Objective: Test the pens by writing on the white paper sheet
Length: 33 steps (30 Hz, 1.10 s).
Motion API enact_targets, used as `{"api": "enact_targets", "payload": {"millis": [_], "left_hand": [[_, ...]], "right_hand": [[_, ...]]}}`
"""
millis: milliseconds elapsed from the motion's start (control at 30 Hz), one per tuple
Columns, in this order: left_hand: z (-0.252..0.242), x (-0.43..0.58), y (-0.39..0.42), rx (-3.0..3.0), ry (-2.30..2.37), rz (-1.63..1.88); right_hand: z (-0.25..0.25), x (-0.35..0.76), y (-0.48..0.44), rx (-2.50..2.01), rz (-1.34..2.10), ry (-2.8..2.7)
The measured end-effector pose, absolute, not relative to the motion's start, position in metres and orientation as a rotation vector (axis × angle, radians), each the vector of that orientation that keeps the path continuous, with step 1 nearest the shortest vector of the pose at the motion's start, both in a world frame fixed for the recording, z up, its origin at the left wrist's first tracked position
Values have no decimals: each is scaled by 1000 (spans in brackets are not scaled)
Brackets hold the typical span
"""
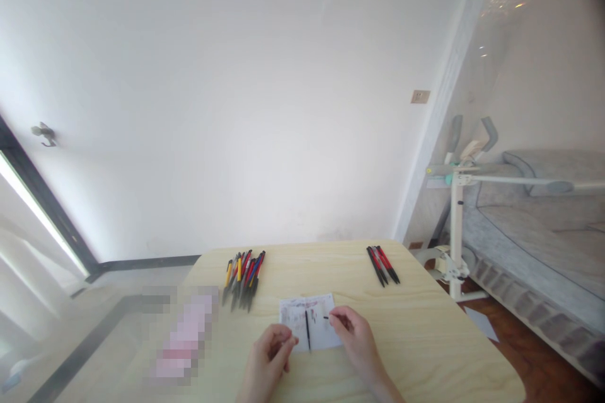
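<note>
In the head view a white sheet of paper (289,312) with dark and reddish smudges lies near the table's front. A slim black pen-like stick (308,330) rests upright across its middle. My right hand (354,330) is over the paper's right edge, thumb and forefinger pinched on a small black piece (326,317) whose end pokes out to the left. Left of the paper's lower corner, my left hand (269,356) has its fingers curled and pressed together. Whatever its fingertips may hold is too small to make out.
A bunch of pens (243,280) in yellow, red, blue and grey lies at the table's back left. Several red and black pens (382,266) lie side by side at the back right. The pale wooden table (425,340) has a wall behind it; exercise equipment (456,220) stands right.
</note>
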State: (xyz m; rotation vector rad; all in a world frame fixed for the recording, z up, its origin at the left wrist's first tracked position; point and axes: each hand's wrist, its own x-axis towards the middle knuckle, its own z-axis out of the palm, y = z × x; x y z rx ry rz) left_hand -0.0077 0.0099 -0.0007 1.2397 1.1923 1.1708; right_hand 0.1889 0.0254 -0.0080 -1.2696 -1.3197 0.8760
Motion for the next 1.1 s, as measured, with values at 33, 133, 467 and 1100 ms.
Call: {"api": "enact_targets", "payload": {"millis": [33, 133, 467, 1100], "left_hand": [[0, -8, 9, 1236, 1197, 1170], [1, -8, 7, 1235, 1192, 1174], [-5, -9, 9, 1347, 1212, 1107], [-3, -11, 10, 1325, 1243, 1143]], "right_hand": [[-9, 189, 26, -1268, 876, -1324], [-8, 188, 26, -1269, 881, -1324], [-6, 184, 23, -1264, 884, -1327], [-7, 183, 22, -1274, 833, -1373]]}}
